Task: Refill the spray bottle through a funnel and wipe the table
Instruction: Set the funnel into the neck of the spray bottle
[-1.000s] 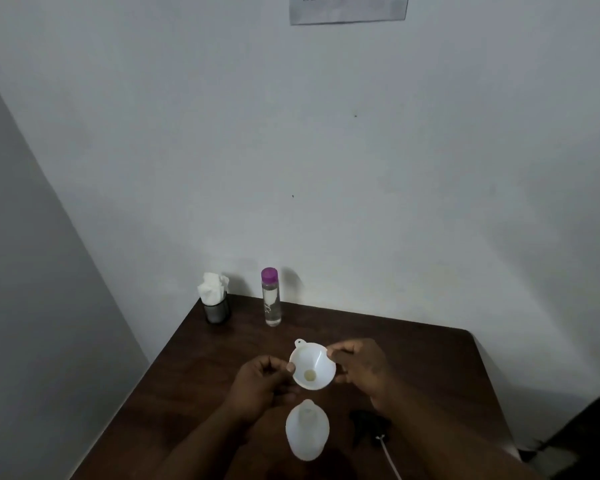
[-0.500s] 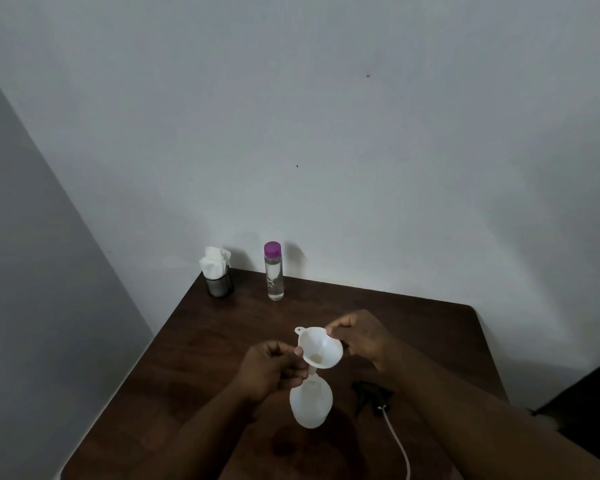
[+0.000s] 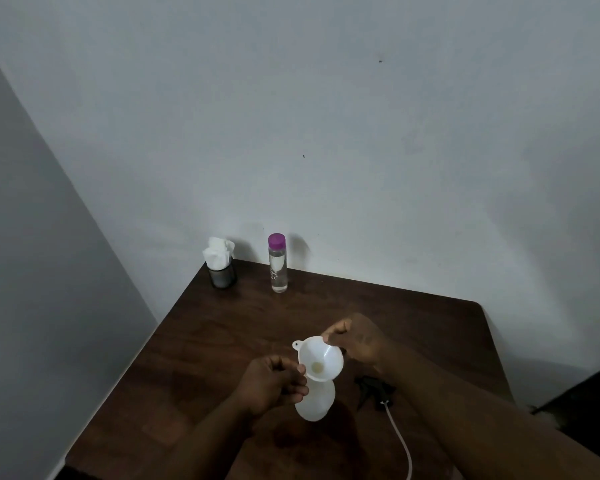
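Obs.: white translucent spray bottle (image 3: 315, 401) stands near-centre on the dark wood surface (image 3: 222, 327), open at the neck. White funnel (image 3: 321, 359) sits in the neck, tilted a little toward the near side. It has a small hang-tab on its far-left rim and a yellowish spot shows at the throat.

Hands: left hand (image 3: 272, 382) has its fingers (image 3: 297, 390) curled round the upper part of the spray bottle just under the funnel, thumb against the funnel's left rim. Right hand (image 3: 359, 341) pinches the funnel's far-right rim, fingers together on it.

Other items: black trigger head (image 3: 374, 391) with its pale dip tube (image 3: 400, 441) lies on the surface just right of the bottle. A clear bottle with a purple cap (image 3: 278, 263) stands upright at the far edge, capped. A tissue holder (image 3: 220, 268) is to its left in the far-left corner.

Handling, judged: the bottle's fill level cannot be read. If empty, it is light and will tip easily with the funnel on top, so it is best held at the neck or shoulder, as the left hand does. The funnel looks to be thin, stiff plastic, very light, and loose in the neck. Steady it by the rim only. The clear bottle looks smooth and partly full, so take it round the mid-body.
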A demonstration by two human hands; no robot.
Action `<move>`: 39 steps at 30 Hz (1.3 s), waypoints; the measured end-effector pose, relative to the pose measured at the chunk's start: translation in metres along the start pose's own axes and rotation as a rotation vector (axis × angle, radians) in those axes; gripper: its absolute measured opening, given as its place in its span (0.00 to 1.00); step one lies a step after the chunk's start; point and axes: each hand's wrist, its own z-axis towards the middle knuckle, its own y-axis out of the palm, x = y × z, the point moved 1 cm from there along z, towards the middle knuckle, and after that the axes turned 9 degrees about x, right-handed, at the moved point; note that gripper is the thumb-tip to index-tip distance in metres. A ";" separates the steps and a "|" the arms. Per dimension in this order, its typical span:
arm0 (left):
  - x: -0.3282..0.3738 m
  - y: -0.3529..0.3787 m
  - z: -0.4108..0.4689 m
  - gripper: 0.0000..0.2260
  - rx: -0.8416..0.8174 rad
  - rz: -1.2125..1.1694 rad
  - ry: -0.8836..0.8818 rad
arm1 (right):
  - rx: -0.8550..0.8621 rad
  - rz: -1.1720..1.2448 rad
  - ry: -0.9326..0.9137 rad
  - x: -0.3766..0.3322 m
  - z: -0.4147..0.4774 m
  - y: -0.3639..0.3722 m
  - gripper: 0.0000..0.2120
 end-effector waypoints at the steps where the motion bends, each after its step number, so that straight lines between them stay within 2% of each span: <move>1: -0.002 0.000 0.000 0.13 0.004 0.001 -0.006 | -0.014 -0.004 -0.010 0.001 0.002 0.001 0.06; 7: -0.010 0.000 -0.002 0.12 0.004 0.009 -0.044 | -0.058 -0.017 -0.059 0.003 0.009 0.007 0.07; 16: -0.013 -0.005 -0.003 0.14 0.015 -0.030 -0.055 | -0.069 0.034 -0.038 0.003 0.011 0.010 0.07; 23: -0.011 -0.013 0.002 0.18 0.002 0.006 -0.059 | -0.053 0.034 -0.014 0.003 0.015 0.009 0.07; 25: -0.009 -0.015 0.004 0.19 0.056 -0.008 -0.051 | -0.043 0.025 -0.003 0.002 0.019 0.007 0.07; 31: 0.008 -0.029 0.035 0.20 0.363 -0.082 0.041 | 0.028 0.069 0.066 -0.006 0.043 0.001 0.06; 35: 0.025 -0.034 0.077 0.14 0.425 -0.051 0.143 | 0.098 0.070 0.051 -0.021 0.069 0.005 0.05; 39: 0.042 -0.039 0.121 0.07 0.401 0.007 0.208 | 0.157 0.091 0.010 -0.040 0.098 0.013 0.07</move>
